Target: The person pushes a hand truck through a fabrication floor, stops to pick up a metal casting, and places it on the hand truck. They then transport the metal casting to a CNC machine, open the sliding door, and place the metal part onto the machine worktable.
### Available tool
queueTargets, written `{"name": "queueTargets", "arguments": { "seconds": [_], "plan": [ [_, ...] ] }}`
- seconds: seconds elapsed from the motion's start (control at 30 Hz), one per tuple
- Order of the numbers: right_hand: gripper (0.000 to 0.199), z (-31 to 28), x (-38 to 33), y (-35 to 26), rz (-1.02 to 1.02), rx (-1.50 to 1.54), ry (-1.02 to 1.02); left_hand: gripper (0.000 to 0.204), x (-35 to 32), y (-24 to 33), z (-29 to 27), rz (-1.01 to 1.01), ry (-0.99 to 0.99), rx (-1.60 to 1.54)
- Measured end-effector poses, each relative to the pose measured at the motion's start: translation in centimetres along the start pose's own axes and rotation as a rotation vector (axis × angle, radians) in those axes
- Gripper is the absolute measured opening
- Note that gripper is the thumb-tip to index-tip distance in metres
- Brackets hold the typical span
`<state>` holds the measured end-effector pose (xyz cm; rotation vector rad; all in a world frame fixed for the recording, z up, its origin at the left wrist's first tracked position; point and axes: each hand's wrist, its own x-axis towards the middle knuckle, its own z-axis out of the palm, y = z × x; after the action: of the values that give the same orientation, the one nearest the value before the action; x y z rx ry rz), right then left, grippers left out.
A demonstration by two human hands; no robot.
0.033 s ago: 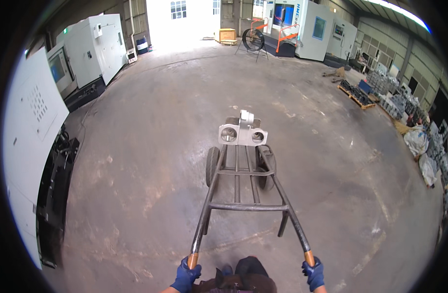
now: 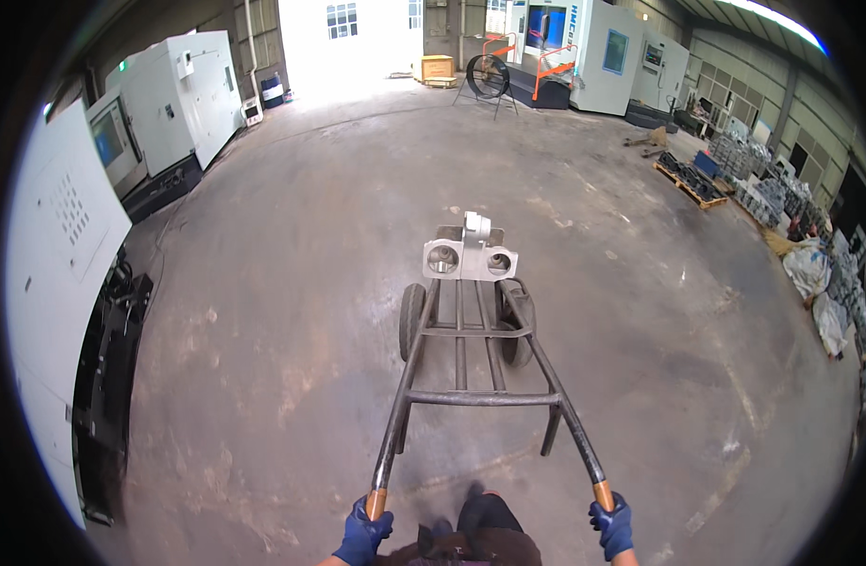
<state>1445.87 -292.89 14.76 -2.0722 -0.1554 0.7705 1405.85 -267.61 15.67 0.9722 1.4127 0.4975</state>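
Cart (image 2: 480, 399) on stained floor (image 2: 291, 217); bright opening (image 2: 358, 58) (doorway, perhaps).

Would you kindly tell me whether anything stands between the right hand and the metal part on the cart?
Only the cart's frame, reaching from the right hand, closed on its handle, to the metal part; nothing else visible does.

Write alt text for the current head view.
A person's blue-gloved left hand and right hand grip the handles of a dark two-wheeled cart, its far end bearing a pale metal part with two round openings. Around it spreads a grey workshop floor, with large white machines at left and upper right and a round black fan ahead.
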Motion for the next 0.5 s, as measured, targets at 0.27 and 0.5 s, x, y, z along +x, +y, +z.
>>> {"name": "queueTargets", "arguments": {
  "seconds": [0.27, 0.5],
  "plan": [
    [0.036, 10.1, 13.8, -16.2, 0.006, 0.000, 0.031, 0.049, 18.3, 14.5, 2.4, 0.010, 0.005, 0.030],
    [0.036, 17.7, 27.2, -26.0, 0.016, 0.039, 0.015, 0.044, 31.8, 27.6, 4.1, -0.096, -0.240, 0.293]
  ]
}}
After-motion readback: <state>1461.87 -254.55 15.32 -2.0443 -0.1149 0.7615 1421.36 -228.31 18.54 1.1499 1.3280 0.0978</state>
